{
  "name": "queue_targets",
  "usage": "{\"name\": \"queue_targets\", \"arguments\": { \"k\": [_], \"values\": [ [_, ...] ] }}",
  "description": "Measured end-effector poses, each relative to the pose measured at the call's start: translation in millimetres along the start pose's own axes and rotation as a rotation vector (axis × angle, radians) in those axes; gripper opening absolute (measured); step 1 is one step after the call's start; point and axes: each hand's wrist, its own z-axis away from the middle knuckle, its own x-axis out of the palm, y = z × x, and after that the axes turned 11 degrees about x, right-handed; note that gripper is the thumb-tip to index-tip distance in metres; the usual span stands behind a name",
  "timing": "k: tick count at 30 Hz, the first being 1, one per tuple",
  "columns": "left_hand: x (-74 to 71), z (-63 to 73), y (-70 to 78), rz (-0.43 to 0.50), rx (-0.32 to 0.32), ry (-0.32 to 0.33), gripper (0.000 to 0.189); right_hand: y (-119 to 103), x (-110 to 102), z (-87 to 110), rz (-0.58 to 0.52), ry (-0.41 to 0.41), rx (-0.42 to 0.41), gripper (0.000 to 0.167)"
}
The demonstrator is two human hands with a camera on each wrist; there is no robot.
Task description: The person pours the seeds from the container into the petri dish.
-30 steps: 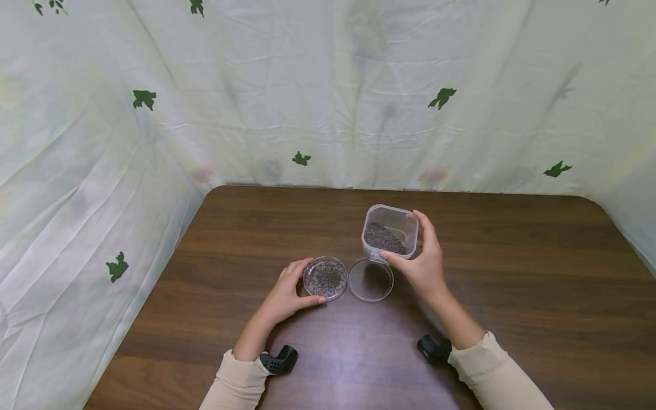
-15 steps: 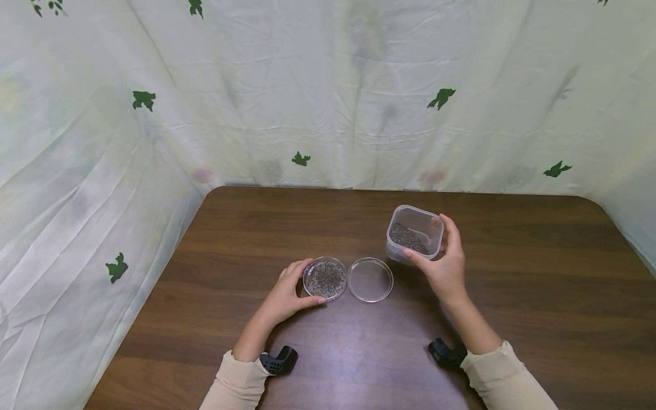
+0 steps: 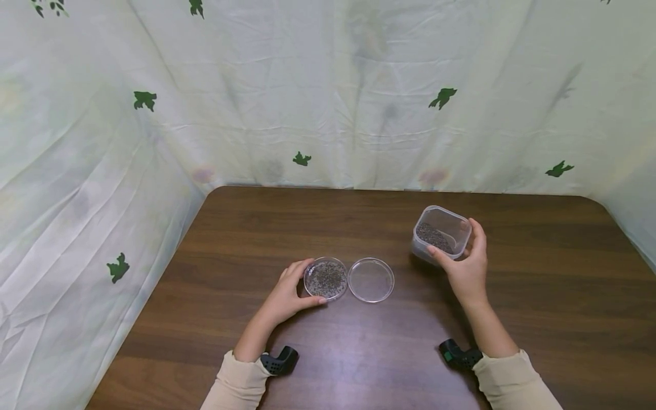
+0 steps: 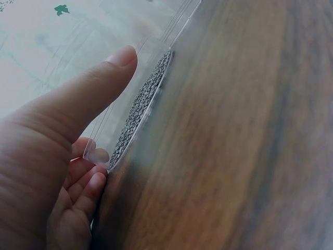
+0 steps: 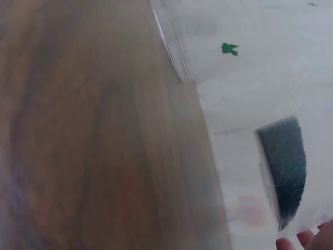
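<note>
My left hand (image 3: 287, 293) holds a round clear petri dish (image 3: 326, 279) on the table, thumb at the near edge and fingers round the far left side. Small dark grey granules (image 4: 141, 107) lie across the dish's bottom. Just to the right is a second clear round dish or lid (image 3: 371, 280), with no granules visible in it. My right hand (image 3: 466, 273) grips a square clear plastic container (image 3: 451, 225) by its right side, above the table and tilted. More dark granules (image 5: 285, 164) are heaped toward the container's left side. Few of the right fingers show in the right wrist view.
A brown wood-grain table (image 3: 266, 222) fills the lower part of the head view. White cloth (image 3: 338, 97) with green leaf-like shapes hangs behind it and along the left side. Each wrist wears a black camera mount (image 3: 279, 361).
My right hand has carried the square container to the right, away from above the second round dish. My left hand and both round dishes have stayed in place.
</note>
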Motion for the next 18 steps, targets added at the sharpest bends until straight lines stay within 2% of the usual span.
{"name": "queue_targets", "arguments": {
  "k": [10, 18],
  "values": [
    [0.6, -0.4, 0.4, 0.006, 0.006, 0.008, 0.087, 12.0, -8.0, -7.1, -0.020, 0.049, 0.171, 0.093],
    [0.5, -0.2, -0.1, 0.005, 0.004, 0.002, 0.087, 15.1, -11.5, -8.2, -0.006, 0.041, 0.228, 0.096]
  ]
}}
